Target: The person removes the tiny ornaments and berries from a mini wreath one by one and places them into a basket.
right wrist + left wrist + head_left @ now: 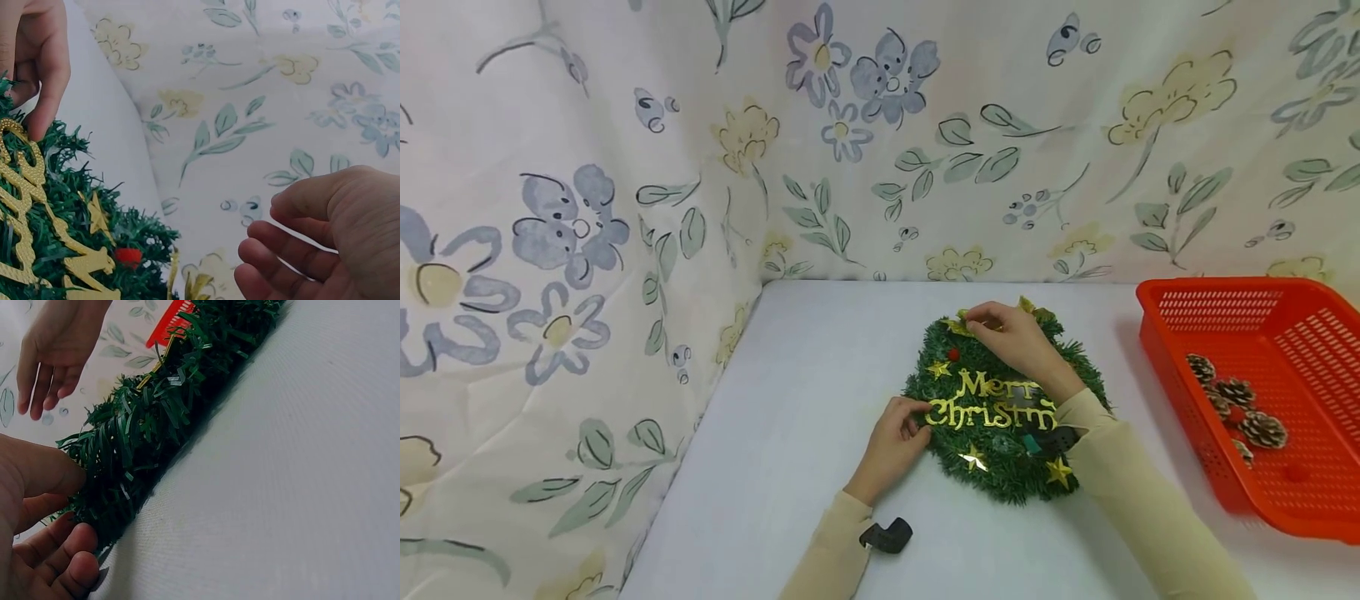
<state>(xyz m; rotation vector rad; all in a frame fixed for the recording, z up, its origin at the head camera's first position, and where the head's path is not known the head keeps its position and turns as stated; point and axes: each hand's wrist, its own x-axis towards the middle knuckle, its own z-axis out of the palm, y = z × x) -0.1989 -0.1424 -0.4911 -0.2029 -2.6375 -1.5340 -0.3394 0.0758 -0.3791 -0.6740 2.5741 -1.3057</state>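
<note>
A green tinsel Christmas wreath lies on the white table, bearing a gold "Merry Christmas" sign, gold stars, a red berry and a gold bow at its far edge. My left hand grips the wreath's left edge between thumb and fingers, beside the sign's first letter. Over the far side hovers my right hand, close to the bow in the head view. The right wrist view shows its fingers loosely bent with nothing between them. My right forearm hides the sign's right end.
On the right stands a red plastic basket holding several pine cones and red berries. A floral curtain borders the table at the back and left. A black wrist camera sits on my left wrist.
</note>
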